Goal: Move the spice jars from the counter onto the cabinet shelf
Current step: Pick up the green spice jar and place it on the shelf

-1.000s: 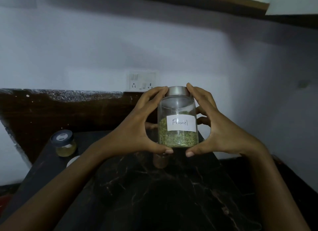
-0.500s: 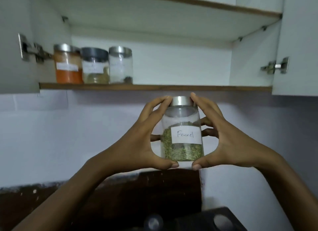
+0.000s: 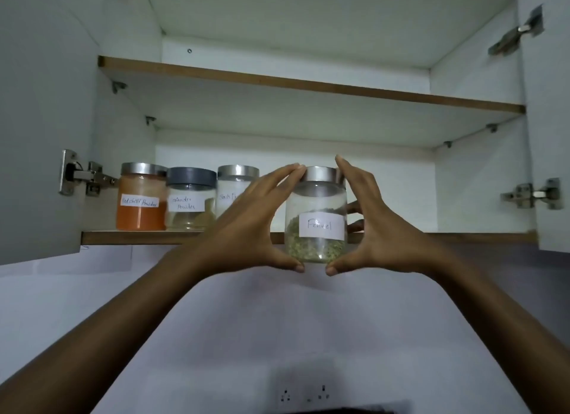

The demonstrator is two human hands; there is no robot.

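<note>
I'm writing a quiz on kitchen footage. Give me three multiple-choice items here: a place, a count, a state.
1. Where in the row on the lower shelf is the red chilli powder jar?
A. right end
B. middle
C. left end

2. How many jars stand on that shelf?
A. three
B. one
C. five

3. The Fennel jar is:
A. lying on the shelf
B. held upright by both hands
C. lidless

Answers:
1. C, it is leftmost.
2. A, the chilli jar, the coriander jar and a third jar stand there.
3. B, the left hand and right hand grip its sides.
</note>
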